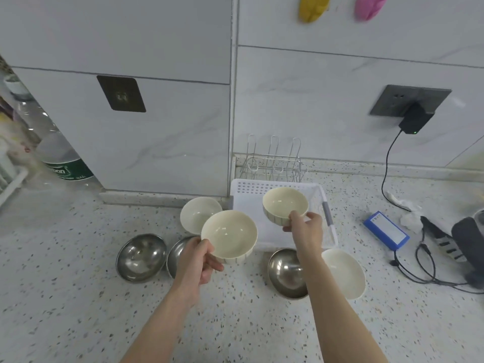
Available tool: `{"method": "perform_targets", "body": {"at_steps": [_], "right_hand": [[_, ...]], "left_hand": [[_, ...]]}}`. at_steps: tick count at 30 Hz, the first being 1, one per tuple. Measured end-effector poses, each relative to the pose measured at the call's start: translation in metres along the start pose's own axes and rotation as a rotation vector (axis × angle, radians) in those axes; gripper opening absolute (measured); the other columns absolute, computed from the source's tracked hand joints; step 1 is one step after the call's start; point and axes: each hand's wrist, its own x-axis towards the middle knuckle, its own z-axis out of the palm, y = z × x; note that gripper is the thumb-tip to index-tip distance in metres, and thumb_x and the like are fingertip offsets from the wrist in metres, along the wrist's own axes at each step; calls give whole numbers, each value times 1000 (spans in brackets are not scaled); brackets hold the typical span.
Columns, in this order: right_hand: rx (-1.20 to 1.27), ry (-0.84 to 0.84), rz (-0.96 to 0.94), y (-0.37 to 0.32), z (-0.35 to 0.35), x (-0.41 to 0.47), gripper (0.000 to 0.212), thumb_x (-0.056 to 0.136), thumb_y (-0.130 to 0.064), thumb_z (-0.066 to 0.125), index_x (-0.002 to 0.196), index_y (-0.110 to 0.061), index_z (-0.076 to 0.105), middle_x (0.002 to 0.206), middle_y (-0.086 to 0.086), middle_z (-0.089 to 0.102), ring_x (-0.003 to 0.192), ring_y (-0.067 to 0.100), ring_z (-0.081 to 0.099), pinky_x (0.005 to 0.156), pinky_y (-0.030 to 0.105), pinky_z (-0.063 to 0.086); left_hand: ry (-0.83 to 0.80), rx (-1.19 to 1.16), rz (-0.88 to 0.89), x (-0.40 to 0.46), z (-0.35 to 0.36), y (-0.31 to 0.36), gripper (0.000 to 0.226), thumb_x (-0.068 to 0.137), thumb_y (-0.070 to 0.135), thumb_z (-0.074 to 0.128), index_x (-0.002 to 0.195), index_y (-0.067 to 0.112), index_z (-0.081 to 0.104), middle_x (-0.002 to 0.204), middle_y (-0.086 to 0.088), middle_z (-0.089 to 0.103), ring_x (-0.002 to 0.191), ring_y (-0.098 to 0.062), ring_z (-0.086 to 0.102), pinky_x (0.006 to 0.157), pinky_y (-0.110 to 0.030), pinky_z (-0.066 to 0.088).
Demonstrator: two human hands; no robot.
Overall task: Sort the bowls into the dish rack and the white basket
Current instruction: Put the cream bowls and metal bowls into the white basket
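The left hand [199,260] grips a cream bowl [229,233] by its near rim, thumb inside, fingers curled under; the bowl is lifted and tilted toward the camera, above the surface [78,297]. The right hand [303,226] pinches a smaller cream bowl [285,203] at its near edge, thumb on the rim, fingers on the ribbed outside; this bowl hangs over the white basket [248,205], clear of its floor as far as can be told.

Behind the left bowl a white bowl [196,214] sits just beside the basket's left wall; a steel bowl [141,256] lies to the left, and a second steel bowl [178,254] is half hidden by the left hand. Under the right forearm a third steel bowl [284,273] touches another white bowl [345,272], both in front of the basket. The wire rack [273,159] stands directly behind the basket, against the wall.

To the right lie a blue box [386,230], black cables [419,268] and a charger [415,119] plugged into a dark socket [392,99]; a clear bottle [56,150] leans at far left. The surface is pale speckled stone; grey marbled tiles [314,87] cover the wall, with yellow [313,7] and pink [370,6] items hanging above.
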Motion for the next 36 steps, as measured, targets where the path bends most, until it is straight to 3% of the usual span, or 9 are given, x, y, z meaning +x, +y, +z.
{"method": "perform_targets", "body": {"at_steps": [4,8,11,19,23,25,27,31,36], "right_hand": [[-131,-125,24,2,22,24,48,85,-28,54,128,-12,41,82,6,73,74,10,67,56,27,38],[-132,-215,101,5,38,41,41,87,-21,53,126,-16,41,80,3,69,75,18,71,58,28,38],[-134,-233,108,7,48,48,40,85,-17,54,123,-18,41,88,5,68,71,17,72,56,27,40],[-134,-280,105,18,68,62,42,85,-10,54,124,-20,45,82,2,67,60,14,67,55,28,48],[-195,-355,134,16,63,61,45,94,-29,51,137,-22,41,86,7,70,51,14,57,45,21,42],[-338,-294,94,10,53,61,50,97,-45,42,141,-21,40,93,6,72,67,18,66,62,29,51],[-414,-169,11,6,41,58,47,98,-53,32,133,-26,46,89,0,73,83,17,66,73,34,49],[-219,-183,-99,-6,32,38,34,99,-52,28,92,-36,57,62,-8,72,77,5,62,63,27,40],[-294,-245,-158,-12,33,33,19,92,-31,52,109,-26,60,67,-3,71,69,12,65,59,28,44]], "left_hand": [[20,-2,-29,15,0,8,19,86,7,47,102,4,57,56,-21,61,42,-16,29,34,-16,18],[6,6,-43,25,8,21,15,89,5,47,103,2,54,59,-23,60,31,-10,30,31,-18,19],[-15,23,-47,37,15,27,16,91,5,45,105,2,53,61,-22,60,32,-9,37,32,-18,21],[-31,77,-73,71,25,28,19,87,6,44,105,4,53,57,-24,61,31,-12,25,33,-18,19],[-47,115,-67,80,34,30,14,86,6,46,99,7,52,58,-24,63,35,-14,24,36,-20,18],[-62,144,-52,85,40,32,16,85,6,47,99,9,53,60,-24,65,35,-14,24,36,-19,19],[-81,186,-27,89,47,35,19,85,8,48,102,13,54,62,-22,68,33,-12,27,35,-19,22],[-115,235,-6,101,64,39,23,85,12,50,107,19,56,65,-19,71,35,-9,39,36,-20,26],[-175,337,-31,115,73,43,29,84,20,51,112,25,54,69,-13,74,40,-10,42,38,-20,29]]}}
